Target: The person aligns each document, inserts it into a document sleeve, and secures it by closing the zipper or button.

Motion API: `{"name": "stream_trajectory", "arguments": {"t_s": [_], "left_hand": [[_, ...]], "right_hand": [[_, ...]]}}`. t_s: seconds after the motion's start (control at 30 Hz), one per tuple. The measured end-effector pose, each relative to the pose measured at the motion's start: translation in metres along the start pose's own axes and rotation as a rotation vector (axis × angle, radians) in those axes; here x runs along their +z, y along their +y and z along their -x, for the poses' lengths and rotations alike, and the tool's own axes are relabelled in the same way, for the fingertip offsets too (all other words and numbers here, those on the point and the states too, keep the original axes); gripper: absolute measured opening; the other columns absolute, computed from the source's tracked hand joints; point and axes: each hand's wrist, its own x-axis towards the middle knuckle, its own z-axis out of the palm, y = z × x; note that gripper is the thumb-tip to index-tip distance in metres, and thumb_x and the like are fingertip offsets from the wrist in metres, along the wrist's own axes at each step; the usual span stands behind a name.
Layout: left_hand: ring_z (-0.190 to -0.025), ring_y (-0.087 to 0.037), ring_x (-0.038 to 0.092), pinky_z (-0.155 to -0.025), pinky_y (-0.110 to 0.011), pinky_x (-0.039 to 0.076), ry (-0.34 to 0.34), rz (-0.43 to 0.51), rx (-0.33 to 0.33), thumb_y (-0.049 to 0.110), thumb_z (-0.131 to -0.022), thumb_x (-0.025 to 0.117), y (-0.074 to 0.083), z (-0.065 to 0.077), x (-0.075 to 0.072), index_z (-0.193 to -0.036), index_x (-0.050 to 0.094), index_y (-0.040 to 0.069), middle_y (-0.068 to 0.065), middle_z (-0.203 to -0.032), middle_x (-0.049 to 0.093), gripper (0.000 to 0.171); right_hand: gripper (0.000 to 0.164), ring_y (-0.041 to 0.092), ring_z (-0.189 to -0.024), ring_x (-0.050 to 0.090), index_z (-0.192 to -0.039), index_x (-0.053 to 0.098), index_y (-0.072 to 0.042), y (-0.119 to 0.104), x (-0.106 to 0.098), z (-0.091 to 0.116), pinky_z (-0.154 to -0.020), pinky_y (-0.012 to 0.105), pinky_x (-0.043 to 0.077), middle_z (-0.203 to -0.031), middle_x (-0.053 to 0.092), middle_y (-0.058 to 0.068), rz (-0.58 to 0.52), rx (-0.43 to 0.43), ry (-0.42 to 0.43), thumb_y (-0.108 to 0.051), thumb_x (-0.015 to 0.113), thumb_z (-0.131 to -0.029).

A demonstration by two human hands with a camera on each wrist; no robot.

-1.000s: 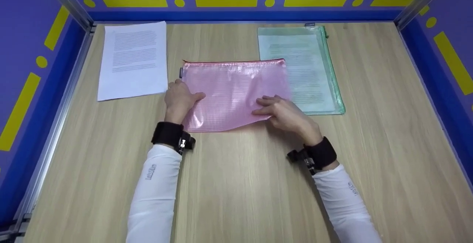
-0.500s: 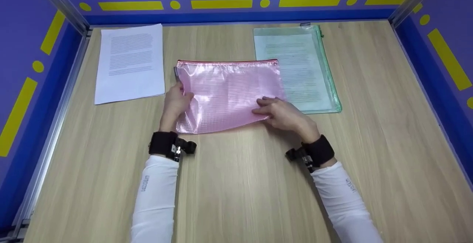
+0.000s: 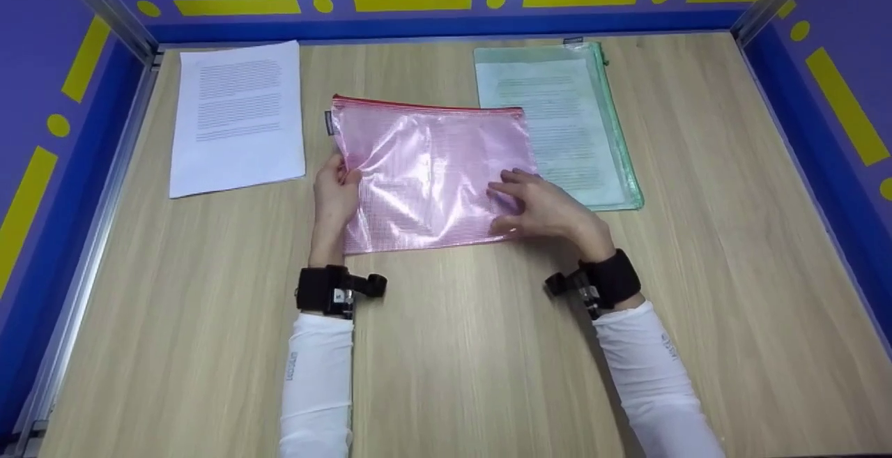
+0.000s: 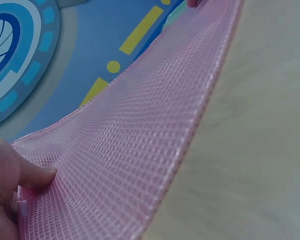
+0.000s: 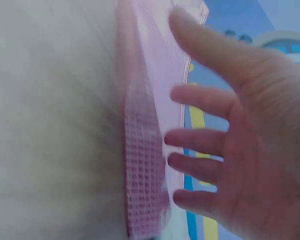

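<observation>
A pink mesh zipper pouch [image 3: 432,179] lies across the middle of the table in the head view, its red zipper along the far edge. My left hand [image 3: 336,189] pinches its left side between thumb and fingers, creasing the mesh; the left wrist view shows the thumb [image 4: 37,175] pressed on it. Over the pouch's right side is my right hand [image 3: 543,207], fingers spread. In the right wrist view its fingers [image 5: 200,140] reach toward the pouch, with nothing gripped. A green zipper pouch [image 3: 620,144] with printed sheets inside lies partly behind the pink one.
A stack of printed paper [image 3: 240,158] lies at the back left of the wooden table [image 3: 446,360]. Blue and purple walls [image 3: 404,22] with yellow marks enclose the back and both sides.
My left hand has taken hold of the pouch's left edge, lifting and creasing that side. My right hand has loosened from the lower right corner and spread its fingers.
</observation>
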Motion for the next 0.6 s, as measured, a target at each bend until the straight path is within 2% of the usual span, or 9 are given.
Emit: {"name": "stream_trajectory", "arguments": {"t_s": [0.13, 0.23, 0.3, 0.4, 0.5, 0.6], "left_hand": [[-0.094, -0.022, 0.061, -0.076, -0.020, 0.046, 0.029, 0.007, 0.045, 0.003, -0.098, 0.051, 0.002, 0.002, 0.001, -0.130, 0.058, -0.003, -0.023, -0.116, 0.069, 0.033], [-0.092, -0.020, 0.061, -0.072, -0.017, 0.045, 0.027, 0.033, 0.042, 0.003, -0.099, 0.051, 0.004, 0.003, 0.000, -0.131, 0.057, -0.002, -0.023, -0.116, 0.069, 0.033], [-0.095, -0.023, 0.063, -0.074, -0.018, 0.048, 0.021, 0.052, 0.033, 0.002, -0.099, 0.051, 0.006, 0.004, 0.000, -0.132, 0.057, -0.003, -0.023, -0.119, 0.068, 0.034], [-0.108, -0.028, 0.065, -0.088, -0.025, 0.053, 0.009, 0.061, 0.023, 0.002, -0.099, 0.051, 0.007, 0.004, 0.000, -0.135, 0.055, -0.002, -0.023, -0.126, 0.066, 0.036], [-0.118, -0.031, 0.064, -0.100, -0.034, 0.052, -0.004, 0.052, 0.024, 0.003, -0.099, 0.051, 0.007, 0.004, 0.001, -0.136, 0.054, -0.002, -0.024, -0.131, 0.063, 0.037], [-0.122, -0.032, 0.062, -0.104, -0.037, 0.051, -0.013, 0.040, 0.021, 0.003, -0.099, 0.052, 0.008, 0.005, 0.002, -0.137, 0.053, -0.001, -0.023, -0.132, 0.062, 0.038]], "right_hand": [[0.071, 0.042, -0.146, 0.035, -0.149, 0.044, -0.008, 0.012, -0.008, -0.001, -0.121, 0.053, 0.028, -0.156, 0.038, 0.025, -0.077, 0.092, 0.134, -0.040, 0.070, -0.091], [0.070, 0.042, -0.147, 0.034, -0.152, 0.039, -0.007, 0.020, -0.011, -0.003, -0.123, 0.052, 0.026, -0.157, 0.036, 0.026, -0.155, 0.161, 0.211, -0.034, 0.067, -0.094], [0.072, 0.042, -0.147, 0.032, -0.154, 0.034, -0.006, 0.025, -0.012, -0.004, -0.123, 0.051, 0.025, -0.157, 0.035, 0.026, -0.192, 0.205, 0.235, -0.032, 0.066, -0.095], [0.075, 0.041, -0.148, 0.030, -0.155, 0.028, -0.004, 0.027, -0.012, -0.007, -0.124, 0.050, 0.023, -0.158, 0.033, 0.026, -0.223, 0.265, 0.243, -0.031, 0.064, -0.096], [0.079, 0.041, -0.149, 0.029, -0.157, 0.021, -0.004, 0.027, -0.012, -0.011, -0.125, 0.049, 0.022, -0.159, 0.030, 0.025, -0.269, 0.327, 0.243, -0.032, 0.063, -0.096], [0.081, 0.041, -0.148, 0.030, -0.158, 0.017, -0.005, 0.026, -0.011, -0.016, -0.124, 0.049, 0.023, -0.158, 0.031, 0.027, -0.317, 0.370, 0.264, -0.033, 0.062, -0.096]]}}
